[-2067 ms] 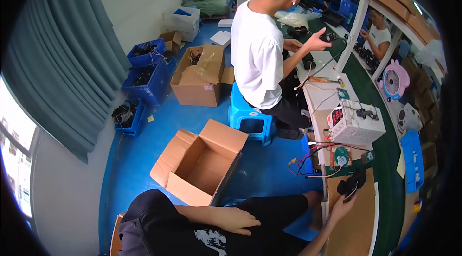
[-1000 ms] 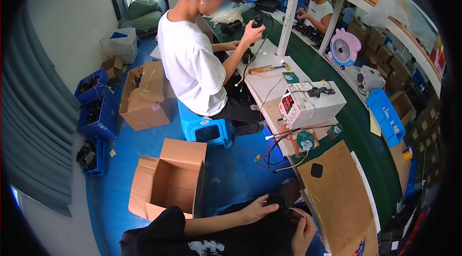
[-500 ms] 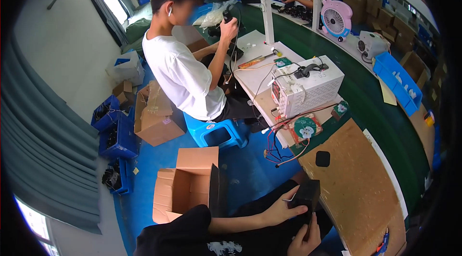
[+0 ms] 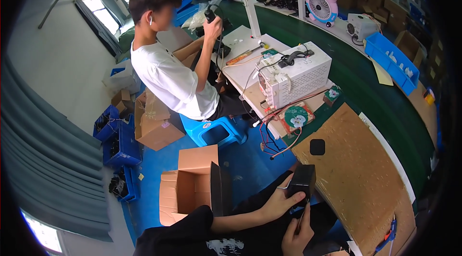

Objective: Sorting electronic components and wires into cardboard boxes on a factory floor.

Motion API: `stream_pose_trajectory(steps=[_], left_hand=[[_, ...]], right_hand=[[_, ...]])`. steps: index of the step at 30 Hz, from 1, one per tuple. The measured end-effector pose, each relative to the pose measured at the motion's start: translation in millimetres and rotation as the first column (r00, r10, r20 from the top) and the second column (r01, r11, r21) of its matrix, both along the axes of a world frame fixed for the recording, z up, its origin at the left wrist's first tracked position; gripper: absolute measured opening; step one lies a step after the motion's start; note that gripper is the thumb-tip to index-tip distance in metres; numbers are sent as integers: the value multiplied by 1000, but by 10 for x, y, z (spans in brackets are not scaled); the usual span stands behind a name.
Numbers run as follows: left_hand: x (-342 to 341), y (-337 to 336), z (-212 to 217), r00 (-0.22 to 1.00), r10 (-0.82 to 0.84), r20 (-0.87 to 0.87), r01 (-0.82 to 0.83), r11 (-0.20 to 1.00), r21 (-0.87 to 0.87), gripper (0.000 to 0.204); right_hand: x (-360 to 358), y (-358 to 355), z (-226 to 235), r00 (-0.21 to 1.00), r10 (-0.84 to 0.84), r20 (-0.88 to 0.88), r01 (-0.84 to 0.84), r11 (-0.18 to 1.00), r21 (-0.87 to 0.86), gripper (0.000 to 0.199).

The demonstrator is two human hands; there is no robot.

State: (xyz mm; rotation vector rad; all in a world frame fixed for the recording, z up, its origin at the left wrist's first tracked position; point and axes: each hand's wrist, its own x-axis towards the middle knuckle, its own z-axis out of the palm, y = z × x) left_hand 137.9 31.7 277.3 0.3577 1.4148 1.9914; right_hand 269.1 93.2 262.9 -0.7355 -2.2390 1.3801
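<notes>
My left hand point(image 4: 280, 204) is wrapped round a black box-shaped case point(image 4: 304, 178), held tilted over my lap beside the bench edge. A pale strip shows at the left side of the case, by my fingers. My right hand point(image 4: 297, 235) is below it, fingers drawn together, with the index finger reaching up to the case's lower edge. Something thin and dark seems to lie between those fingers, too small to name. On the brown bench board point(image 4: 358, 169) just beyond the case lies a flat black square piece point(image 4: 317, 147) with rounded corners.
A blue-handled tool point(image 4: 391, 234) lies at the board's near right. An open cardboard box point(image 4: 168, 198) stands on the floor to my left. Ahead, a person point(image 4: 168, 73) sits on a blue stool point(image 4: 211, 131) beside a white instrument point(image 4: 298, 78) with loose wires point(image 4: 269, 143).
The view has shifted slightly. The case is turned a little in my left hand, and my right hand has moved lower on it, with its index finger now extended along the lower edge.
</notes>
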Motion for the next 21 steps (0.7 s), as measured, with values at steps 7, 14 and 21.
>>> stream_pose_trajectory(steps=[7,14,21], left_hand=[[-118,21,-95,943,6,332,-88,969,231,53],[-257,-115,-210,973,-86,213,38,975,218,66],[-260,-113,-216,982,-141,122,114,971,208,72]], right_hand=[[-55,139,174,989,148,5,-145,966,215,36],[-38,388,295,960,278,30,-279,944,175,54],[62,376,388,940,300,160,-340,839,424,55]])
